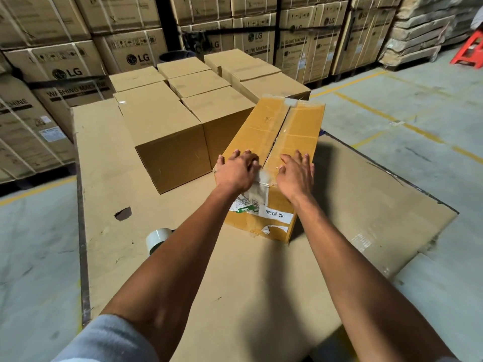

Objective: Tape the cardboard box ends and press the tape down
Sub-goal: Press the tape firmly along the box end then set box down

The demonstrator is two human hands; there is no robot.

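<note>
**Both palms flat on the near end of the box**

Grey sleeve point(109, 338) at the bottom edge, nearest the lens; two bare forearms reaching forward from it. Left hand point(236, 171) open, fingers spread, palm down on the top of the cardboard box point(271, 137), just left of the centre seam and touching the clear tape point(261, 186) where it folds over the near edge. Right hand point(296, 173) likewise open and flat, just right of the seam. Nothing grasped by either; both merely pressing on the top face.

Box closed, flaps meeting along the seam, contents hidden. Tape strip along the whole seam, down over the near end, and wrinkled at the far end. White labels point(274, 214) on the near end face.

Box resting on flattened cardboard sheets point(130, 178) that cover the surface, right of a cluster of plain closed cartons point(167, 131) and nearly touching the closest one. Long axis running away from the wearer, tilted toward the right at the far end; short end face turned to the camera.

Tape roll point(156, 239) lying on the sheets, left of the left forearm, partly hidden by it.
</note>
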